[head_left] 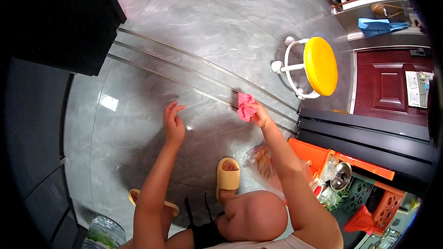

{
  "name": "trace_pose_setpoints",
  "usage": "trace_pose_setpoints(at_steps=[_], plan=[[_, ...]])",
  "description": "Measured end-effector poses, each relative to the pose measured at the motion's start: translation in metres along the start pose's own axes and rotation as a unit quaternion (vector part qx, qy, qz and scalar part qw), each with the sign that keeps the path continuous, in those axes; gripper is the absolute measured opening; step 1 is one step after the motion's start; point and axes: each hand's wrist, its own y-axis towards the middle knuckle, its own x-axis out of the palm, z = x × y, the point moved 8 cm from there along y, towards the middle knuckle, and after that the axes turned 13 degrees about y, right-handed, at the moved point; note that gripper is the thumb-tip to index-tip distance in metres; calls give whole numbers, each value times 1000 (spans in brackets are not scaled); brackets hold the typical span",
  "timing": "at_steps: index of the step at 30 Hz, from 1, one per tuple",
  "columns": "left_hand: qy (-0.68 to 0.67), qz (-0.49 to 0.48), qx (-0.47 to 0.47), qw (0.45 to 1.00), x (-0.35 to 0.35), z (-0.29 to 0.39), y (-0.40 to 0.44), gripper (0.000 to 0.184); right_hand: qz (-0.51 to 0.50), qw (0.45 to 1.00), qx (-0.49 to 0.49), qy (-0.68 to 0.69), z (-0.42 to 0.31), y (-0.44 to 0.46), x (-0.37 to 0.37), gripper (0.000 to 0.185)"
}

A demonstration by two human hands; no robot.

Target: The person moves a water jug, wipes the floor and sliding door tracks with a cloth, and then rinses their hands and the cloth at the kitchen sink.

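A crumpled pink cloth is bunched in the fingers of my right hand, low over the metal floor tracks. Part of the cloth covers the tracks beneath it; whether it presses on them I cannot tell. My left hand holds nothing, its fingers loosely bent and apart, above the grey floor on the near side of the tracks. Three parallel rails run from the black cabinet at the left to the dark sliding panels at the right.
A yellow round stool on white casters stands beyond the tracks. Dark door panels are at the right, beside an orange bin and a clear plastic bag. A black cabinet rises at left. Bottled water stands lower left.
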Motion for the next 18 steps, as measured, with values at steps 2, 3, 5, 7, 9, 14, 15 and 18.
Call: trace_pose_setpoints(at_steps=[2,3,5,7,9,14,15,18], plan=[[2,-7,6,1000,0,1,0,44,-13,998,12,55,7,1,-5,29],[2,-11,10,1000,0,1,-1,44,-19,996,18,83,9,-1,-4,28],[-7,-76,27,997,16,0,-4,41,-22,992,39,118,21,-7,-3,27],[-66,-177,0,982,37,5,-10,40,-44,987,52,144,37,-16,12,27],[-170,-308,-74,933,70,26,-30,45,-68,976,74,193,59,-26,35,28],[-185,-248,97,946,79,77,-35,57,-124,964,84,220,103,-32,70,29],[-203,-226,104,947,80,74,-35,51,-132,958,80,240,109,-31,73,30],[-136,-226,99,959,89,65,-36,38,-135,965,89,209,117,-36,71,34]])
